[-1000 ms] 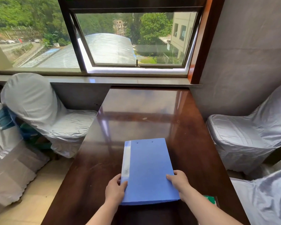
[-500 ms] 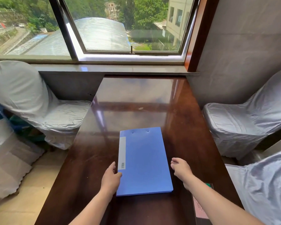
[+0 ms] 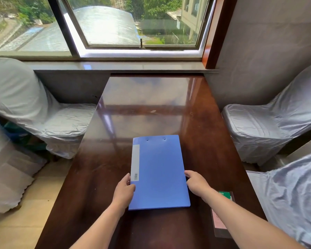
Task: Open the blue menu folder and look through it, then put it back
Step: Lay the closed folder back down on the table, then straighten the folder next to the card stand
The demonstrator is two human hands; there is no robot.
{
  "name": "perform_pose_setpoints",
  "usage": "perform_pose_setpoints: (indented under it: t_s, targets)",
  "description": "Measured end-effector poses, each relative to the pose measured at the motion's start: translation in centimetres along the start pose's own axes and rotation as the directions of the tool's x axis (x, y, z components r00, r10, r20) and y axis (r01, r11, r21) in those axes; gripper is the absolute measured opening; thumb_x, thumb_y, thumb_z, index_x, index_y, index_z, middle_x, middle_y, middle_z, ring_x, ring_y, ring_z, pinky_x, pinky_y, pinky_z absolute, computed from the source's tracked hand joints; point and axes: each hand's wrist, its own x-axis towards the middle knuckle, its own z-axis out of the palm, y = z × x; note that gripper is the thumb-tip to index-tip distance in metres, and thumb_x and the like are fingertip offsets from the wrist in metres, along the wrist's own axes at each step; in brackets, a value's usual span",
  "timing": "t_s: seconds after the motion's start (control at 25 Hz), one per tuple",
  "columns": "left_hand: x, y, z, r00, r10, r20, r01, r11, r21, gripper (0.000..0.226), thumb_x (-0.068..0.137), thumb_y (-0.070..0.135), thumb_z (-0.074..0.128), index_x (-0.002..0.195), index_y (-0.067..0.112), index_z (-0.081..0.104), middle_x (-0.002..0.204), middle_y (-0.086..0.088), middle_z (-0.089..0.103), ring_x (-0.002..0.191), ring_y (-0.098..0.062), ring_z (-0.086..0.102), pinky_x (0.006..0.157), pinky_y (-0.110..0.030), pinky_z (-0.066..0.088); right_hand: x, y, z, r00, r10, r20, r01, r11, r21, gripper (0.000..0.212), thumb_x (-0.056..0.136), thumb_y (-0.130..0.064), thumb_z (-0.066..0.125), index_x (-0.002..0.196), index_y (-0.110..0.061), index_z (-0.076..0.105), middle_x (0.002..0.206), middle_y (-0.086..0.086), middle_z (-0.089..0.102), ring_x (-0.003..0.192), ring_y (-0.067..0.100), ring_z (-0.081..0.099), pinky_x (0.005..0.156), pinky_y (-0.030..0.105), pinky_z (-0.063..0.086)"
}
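Head view: closed blue menu folder [image 3: 159,172] lies flat on the surface [image 3: 205,141], long axis toward the window, white-labelled spine leftward, left hand [image 3: 123,192] and right hand [image 3: 196,182] loosely spread against its side edges.

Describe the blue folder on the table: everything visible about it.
The blue folder is a thin, matte, plastic-looking rectangle lying flat and closed on the dark glossy table, long side running away from the person. A pale label strip with a small barcode runs along its left edge; two small rivets mark the far end. The left hand touches its left edge and the right hand its right edge.
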Motion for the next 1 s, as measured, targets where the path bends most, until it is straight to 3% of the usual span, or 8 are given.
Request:
perform_pose_setpoints:
  t_s: [0.08, 0.16, 0.24, 0.36, 0.6, 0.84, 0.92, 1.0]
  targets:
    - [0.4, -0.9, -0.1, 0.999, 0.0, 0.033, 0.0, 1.0, 0.018, 0.048, 0.091, -0.008, 0.041, 0.089, 0.038, 0.051, 0.09, 0.025, 0.058, 0.075, 0.005, 0.058, 0.059, -0.017, 0.048, -1.5, -0.6, -0.7, 1.0, 0.007, 0.001, -0.007, 1.0, 0.003, 0.055, 0.084, 0.0, 0.042, 0.131, -0.02, 0.063, 0.139, -0.002, 0.064, 0.13, 0.022, 0.056, 0.108, 0.041, 0.047]
    - [1.0, -2.1, 0.0, 0.998, 0.003, 0.063, -0.005, 1.0, 0.031, 0.051, 0.087, -0.005, 0.041, 0.098, 0.04, 0.06, 0.104, 0.018, 0.071, 0.083, -0.004, 0.07, 0.07, -0.033, 0.061, -2.5, -0.8, -1.3, 1.0, 0.021, -0.016, -0.021, 1.0, 0.013, 0.054, 0.086, 0.001, 0.045, 0.135, -0.014, 0.06, 0.141, 0.002, 0.062, 0.131, 0.024, 0.055, 0.107, 0.041, 0.047]
    - [1.2, -2.9, 0.2, 0.996, 0.023, 0.09, -0.028, 0.998, 0.048, 0.054, 0.082, -0.001, 0.042, 0.102, 0.043, 0.067, 0.11, 0.015, 0.074, 0.091, -0.009, 0.074, 0.08, -0.047, 0.062, -3.1, -0.6, -1.7, 0.999, 0.03, -0.027, -0.029, 0.999, 0.026, 0.053, 0.086, 0.002, 0.046, 0.135, -0.012, 0.059, 0.142, 0.004, 0.061, 0.129, 0.026, 0.056, 0.106, 0.043, 0.048]
    - [0.6, -2.7, 0.8, 0.992, 0.037, 0.117, -0.044, 0.997, 0.058, 0.055, 0.084, 0.0, 0.043, 0.119, 0.034, 0.065, 0.112, 0.014, 0.074, 0.092, -0.01, 0.074, 0.08, -0.046, 0.062, -3.5, 0.1, -2.0, 0.998, 0.05, -0.042, -0.05, 0.999, 0.01, 0.05, 0.088, 0.003, 0.047, 0.134, -0.011, 0.06, 0.142, 0.005, 0.061, 0.13, 0.027, 0.056, 0.105, 0.043, 0.049]
    - [0.3, -3.0, 1.8, 0.988, 0.066, 0.142, -0.08, 0.992, 0.099, 0.055, 0.081, 0.002, 0.042, 0.119, 0.034, 0.067, 0.113, 0.014, 0.075, 0.093, -0.011, 0.075, 0.082, -0.05, 0.061, -4.5, 1.4, -2.5, 0.994, 0.073, -0.082, -0.073, 0.997, 0.01, 0.042, 0.095, -0.005, 0.051, 0.134, -0.015, 0.06, 0.142, 0.004, 0.06, 0.126, 0.026, 0.057, 0.101, 0.044, 0.054]
    - [-0.7, -3.0, 2.6, 0.988, 0.077, 0.135, -0.098, 0.982, 0.161, 0.058, 0.083, 0.0, 0.042, 0.134, 0.021, 0.059, 0.126, 0.006, 0.069, 0.097, -0.011, 0.071, 0.079, -0.039, 0.062, -4.7, 2.8, -3.0, 0.99, 0.097, -0.102, -0.096, 0.995, 0.022, 0.042, 0.096, -0.005, 0.049, 0.136, -0.015, 0.055, 0.143, 0.006, 0.058, 0.127, 0.027, 0.055, 0.101, 0.045, 0.053]
    - [-0.5, -3.2, 2.6, 0.987, 0.088, 0.137, -0.111, 0.979, 0.17, 0.057, 0.082, 0.0, 0.042, 0.125, 0.029, 0.064, 0.123, 0.007, 0.071, 0.096, -0.012, 0.072, 0.081, -0.045, 0.062, -4.6, 3.2, -3.0, 0.989, 0.111, -0.102, -0.108, 0.994, 0.029, 0.04, 0.098, -0.005, 0.046, 0.136, -0.014, 0.054, 0.141, 0.007, 0.059, 0.123, 0.026, 0.056, 0.099, 0.044, 0.054]
    - [-0.2, -2.9, 2.7, 0.982, 0.136, 0.13, -0.159, 0.968, 0.196, 0.056, 0.077, 0.002, 0.043, 0.104, 0.044, 0.068, 0.113, 0.008, 0.074, 0.095, -0.014, 0.072, 0.082, -0.051, 0.06, -4.4, 3.3, -3.3, 0.986, 0.123, -0.11, -0.12, 0.992, 0.035, 0.04, 0.101, -0.006, 0.042, 0.139, -0.014, 0.052, 0.142, 0.008, 0.058, 0.122, 0.027, 0.056, 0.1, 0.044, 0.054]
